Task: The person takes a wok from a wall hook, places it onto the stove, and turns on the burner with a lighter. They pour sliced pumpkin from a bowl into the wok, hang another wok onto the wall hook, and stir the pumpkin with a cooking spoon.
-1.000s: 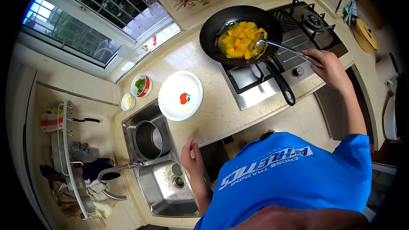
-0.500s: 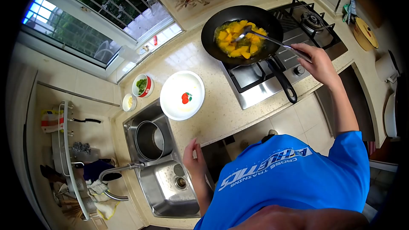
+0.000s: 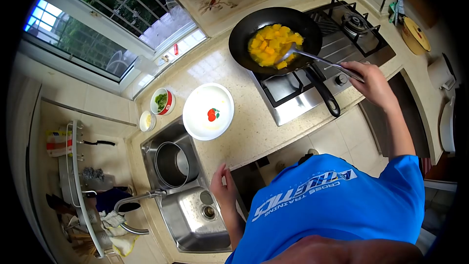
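Observation:
My right hand (image 3: 369,82) is closed around the handle of a metal spatula (image 3: 325,60). The spatula's head rests among yellow-orange chunks (image 3: 267,44), which look like pumpkin, in a black wok (image 3: 242,34). The wok sits on the front burner, and its black handle (image 3: 322,90) sticks out toward me, untouched. My left hand (image 3: 223,187) hangs by the counter's front edge near the sink, fingers loosely extended, holding nothing. A white plate (image 3: 195,102) with a red cherry print lies on the counter between the sink and the stove.
A red-and-white bowl of chopped greens (image 3: 161,101) and a small cup of pale bits (image 3: 146,121) stand behind the sink (image 3: 183,234). A dark pot (image 3: 172,164) sits in its far basin. A rear burner (image 3: 355,22) and a yellow lidded pot (image 3: 415,35) are to the right.
The spatula's head has moved toward me and slightly right, to the wok's near side. The chunks have shifted and sit closer together. My left hand has barely moved.

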Motion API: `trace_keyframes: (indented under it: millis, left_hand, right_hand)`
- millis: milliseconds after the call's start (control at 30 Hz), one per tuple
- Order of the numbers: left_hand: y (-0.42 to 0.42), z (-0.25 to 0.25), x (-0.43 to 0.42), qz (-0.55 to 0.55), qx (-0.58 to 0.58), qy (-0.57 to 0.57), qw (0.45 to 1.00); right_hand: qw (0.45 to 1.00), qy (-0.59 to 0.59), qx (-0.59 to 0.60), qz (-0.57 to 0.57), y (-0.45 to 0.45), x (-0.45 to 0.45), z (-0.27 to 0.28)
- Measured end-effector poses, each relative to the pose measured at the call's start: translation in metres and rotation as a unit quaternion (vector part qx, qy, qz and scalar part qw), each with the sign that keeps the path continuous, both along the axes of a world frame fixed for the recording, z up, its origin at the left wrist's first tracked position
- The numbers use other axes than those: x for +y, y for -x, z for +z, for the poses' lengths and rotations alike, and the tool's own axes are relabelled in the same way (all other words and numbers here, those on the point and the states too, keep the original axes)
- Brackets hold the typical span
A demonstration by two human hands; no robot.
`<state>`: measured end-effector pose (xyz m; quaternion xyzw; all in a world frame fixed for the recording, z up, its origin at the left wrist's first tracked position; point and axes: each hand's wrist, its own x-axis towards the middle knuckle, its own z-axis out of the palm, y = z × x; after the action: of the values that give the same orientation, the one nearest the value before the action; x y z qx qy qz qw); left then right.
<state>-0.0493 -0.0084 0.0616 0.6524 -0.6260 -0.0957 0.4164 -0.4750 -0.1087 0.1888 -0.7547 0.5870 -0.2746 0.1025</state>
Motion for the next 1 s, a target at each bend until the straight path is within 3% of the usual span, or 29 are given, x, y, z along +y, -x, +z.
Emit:
trace_keyframes:
  millis: [133,300,400,533,600,667,800,1000]
  left_hand:
    - [0.003,0.000,-0.006,-0.011,0.006,0.012,1.000]
    - [0.006,0.002,-0.008,-0.017,0.014,0.007,1.000]
    - [0.012,0.008,-0.009,-0.019,-0.001,0.016,1.000]
    - [0.004,0.002,-0.006,-0.021,0.000,0.017,1.000]
    - [0.001,0.000,-0.004,-0.017,0.003,0.023,1.000]
    - [-0.002,-0.001,-0.003,-0.018,0.002,0.016,1.000]
    - [0.001,0.004,-0.005,-0.014,0.005,0.010,1.000]
    - [-0.005,0.003,-0.002,-0.003,0.000,0.001,1.000]
  right_hand:
    - [0.997,0.007,0.047,-0.062,-0.001,-0.015,-0.016]
    - [0.994,0.086,-0.040,-0.059,0.005,-0.033,-0.028]
    - [0.996,0.041,-0.055,-0.048,0.003,-0.041,-0.043]
    - [0.996,-0.027,-0.073,-0.044,-0.002,-0.023,-0.017]
    - [0.994,-0.027,-0.094,-0.044,-0.001,-0.027,-0.016]
    - [0.995,0.067,-0.049,-0.054,-0.006,-0.038,-0.019]
    - [0.998,0.015,-0.026,-0.064,-0.015,-0.064,-0.039]
    - [0.997,-0.001,-0.073,-0.023,-0.015,-0.041,-0.022]
